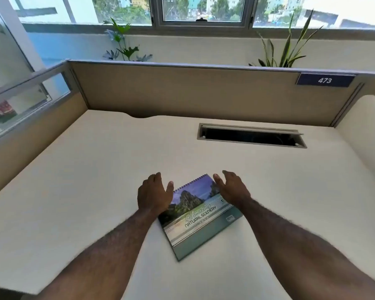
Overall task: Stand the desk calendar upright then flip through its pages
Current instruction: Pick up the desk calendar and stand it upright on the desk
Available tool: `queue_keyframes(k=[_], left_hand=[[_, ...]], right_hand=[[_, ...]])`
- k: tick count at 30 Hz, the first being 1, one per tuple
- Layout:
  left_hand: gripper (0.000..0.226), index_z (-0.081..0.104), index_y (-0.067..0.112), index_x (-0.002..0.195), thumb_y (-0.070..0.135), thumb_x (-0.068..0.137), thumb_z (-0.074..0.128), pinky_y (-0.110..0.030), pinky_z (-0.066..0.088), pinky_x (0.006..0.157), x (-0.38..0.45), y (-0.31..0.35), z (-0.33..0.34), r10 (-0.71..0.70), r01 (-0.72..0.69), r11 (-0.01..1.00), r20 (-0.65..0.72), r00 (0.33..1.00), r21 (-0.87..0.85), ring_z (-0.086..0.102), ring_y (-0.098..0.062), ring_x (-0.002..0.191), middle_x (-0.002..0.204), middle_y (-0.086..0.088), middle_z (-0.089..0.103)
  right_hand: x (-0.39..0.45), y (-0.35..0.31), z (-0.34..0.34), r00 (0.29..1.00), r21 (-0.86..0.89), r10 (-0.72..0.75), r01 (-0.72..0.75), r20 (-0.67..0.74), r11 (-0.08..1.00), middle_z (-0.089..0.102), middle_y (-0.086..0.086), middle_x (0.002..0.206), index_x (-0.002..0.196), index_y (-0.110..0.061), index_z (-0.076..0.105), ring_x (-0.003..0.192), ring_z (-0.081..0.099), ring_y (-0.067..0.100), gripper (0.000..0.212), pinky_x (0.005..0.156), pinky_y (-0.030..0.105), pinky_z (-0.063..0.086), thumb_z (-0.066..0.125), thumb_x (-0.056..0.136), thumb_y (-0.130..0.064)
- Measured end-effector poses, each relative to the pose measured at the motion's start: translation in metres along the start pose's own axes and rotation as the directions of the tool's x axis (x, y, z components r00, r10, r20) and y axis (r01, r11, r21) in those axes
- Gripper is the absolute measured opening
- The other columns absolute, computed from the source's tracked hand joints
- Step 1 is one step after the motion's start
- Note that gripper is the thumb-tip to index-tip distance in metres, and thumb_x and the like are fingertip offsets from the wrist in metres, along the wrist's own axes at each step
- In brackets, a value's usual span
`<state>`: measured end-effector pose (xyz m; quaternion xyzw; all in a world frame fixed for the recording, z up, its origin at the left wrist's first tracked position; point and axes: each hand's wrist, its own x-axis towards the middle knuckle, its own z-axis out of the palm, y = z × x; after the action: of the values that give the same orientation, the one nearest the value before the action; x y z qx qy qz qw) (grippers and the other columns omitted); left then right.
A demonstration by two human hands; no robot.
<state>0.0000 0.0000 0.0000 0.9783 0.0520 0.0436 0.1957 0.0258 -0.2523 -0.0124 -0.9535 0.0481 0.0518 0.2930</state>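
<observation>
Glossy paper calendar with wire spiral, on matt smooth desk.

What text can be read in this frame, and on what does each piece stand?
"473": white digits on the dark blue plate fixed to the beige cubicle partition.
"Amazing": script title on the cover of the flat spiral-bound desk calendar.
"NATURAL SCENERY": block letters just under it on the same cover.
Small print and a logo at the cover's right edge: too small to read.
</observation>
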Motion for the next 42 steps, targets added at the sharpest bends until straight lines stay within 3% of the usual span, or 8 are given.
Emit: queue_keyframes(k=[6, 14, 18, 21, 24, 30, 38, 42], left_hand=[[0.060, 0.040, 0.007, 0.140, 0.039, 0.090, 0.051, -0.042, 0.042, 0.097, -0.019, -0.007, 0.011, -0.327, 0.348, 0.917, 0.136, 0.935, -0.193, 0.047, -0.035, 0.124, 0.138, -0.018, 0.047], [0.057, 0.045, 0.003, 0.133, 0.033, 0.087, 0.053, -0.033, 0.041, 0.087, -0.029, -0.021, 0.020, -0.513, 0.564, 0.746, 0.234, 0.826, -0.355, 0.053, -0.037, 0.119, 0.134, -0.019, 0.054], [0.053, 0.060, 0.000, 0.113, 0.040, 0.079, 0.050, -0.036, 0.051, 0.077, -0.031, -0.023, 0.019, -0.588, 0.665, 0.633, 0.313, 0.746, -0.396, 0.064, -0.038, 0.099, 0.113, -0.020, 0.067], [0.047, 0.065, -0.003, 0.094, 0.035, 0.072, 0.049, -0.044, 0.055, 0.072, -0.030, -0.017, 0.014, -0.608, 0.703, 0.461, 0.384, 0.695, -0.541, 0.067, -0.040, 0.085, 0.101, -0.025, 0.069], [0.023, 0.055, 0.008, 0.075, 0.028, 0.068, 0.046, -0.030, 0.038, 0.059, -0.026, -0.011, 0.010, -0.602, 0.713, 0.301, 0.454, 0.657, -0.633, 0.048, -0.026, 0.063, 0.083, -0.013, 0.059], [0.013, 0.058, 0.010, 0.085, 0.014, 0.080, 0.047, -0.017, 0.041, 0.041, -0.023, -0.003, 0.003, -0.572, 0.729, 0.037, 0.584, 0.576, -0.683, 0.050, -0.018, 0.055, 0.073, -0.004, 0.057], [0.022, 0.062, 0.009, 0.095, 0.016, 0.087, 0.042, -0.021, 0.051, 0.041, -0.014, 0.000, -0.013, -0.478, 0.727, -0.099, 0.673, 0.564, -0.680, 0.062, -0.020, 0.064, 0.080, -0.007, 0.066], [0.021, 0.063, 0.010, 0.088, 0.018, 0.087, 0.043, -0.029, 0.053, 0.062, 0.009, 0.000, -0.026, -0.442, 0.690, -0.071, 0.643, 0.626, -0.720, 0.063, -0.022, 0.067, 0.078, -0.006, 0.066]], right_hand=[[-0.004, 0.014, 0.014, 0.998, 0.023, 0.062, -0.062, -0.011, 0.998, 0.062, 0.022, 0.120, 0.115, -0.002, 0.060, 0.117, 0.053, 0.036, 0.062, 0.095, 0.039, 0.042, 0.033, 0.098, -0.056], [-0.007, 0.015, 0.018, 0.998, 0.034, 0.020, -0.018, -0.062, 0.999, 0.064, 0.028, 0.095, 0.081, -0.003, 0.060, 0.096, 0.058, 0.041, 0.057, 0.079, 0.039, 0.044, 0.037, 0.099, -0.051], [-0.005, 0.011, 0.022, 0.998, 0.060, 0.044, -0.042, -0.035, 0.997, 0.064, 0.028, 0.092, 0.074, -0.007, 0.061, 0.090, 0.060, 0.042, 0.055, 0.074, 0.038, 0.045, 0.038, 0.099, -0.051], [-0.004, 0.007, 0.023, 0.998, 0.054, 0.052, -0.050, -0.035, 0.997, 0.066, 0.026, 0.094, 0.086, -0.003, 0.071, 0.090, 0.062, 0.041, 0.059, 0.074, 0.038, 0.047, 0.038, 0.100, -0.050], [-0.003, 0.005, 0.024, 0.995, 0.062, 0.080, -0.077, -0.053, 0.995, 0.067, 0.026, 0.096, 0.090, -0.001, 0.072, 0.093, 0.062, 0.041, 0.060, 0.079, 0.040, 0.051, 0.039, 0.099, -0.050], [0.002, 0.003, 0.022, 0.978, 0.144, 0.178, -0.162, -0.110, 0.976, 0.069, 0.022, 0.097, 0.092, 0.004, 0.068, 0.094, 0.063, 0.039, 0.059, 0.076, 0.035, 0.045, 0.042, 0.098, -0.049], [0.013, 0.001, 0.016, 0.931, 0.337, 0.347, -0.294, -0.109, 0.894, 0.061, 0.010, 0.095, 0.093, -0.009, 0.054, 0.097, 0.059, 0.033, 0.044, 0.076, 0.030, 0.035, 0.044, 0.096, -0.052], [0.023, -0.013, 0.004, 0.927, 0.389, 0.334, -0.249, -0.169, 0.887, 0.068, 0.012, 0.111, 0.096, -0.014, 0.062, 0.095, 0.057, 0.027, 0.031, 0.077, 0.026, 0.035, 0.046, 0.095, -0.041]])
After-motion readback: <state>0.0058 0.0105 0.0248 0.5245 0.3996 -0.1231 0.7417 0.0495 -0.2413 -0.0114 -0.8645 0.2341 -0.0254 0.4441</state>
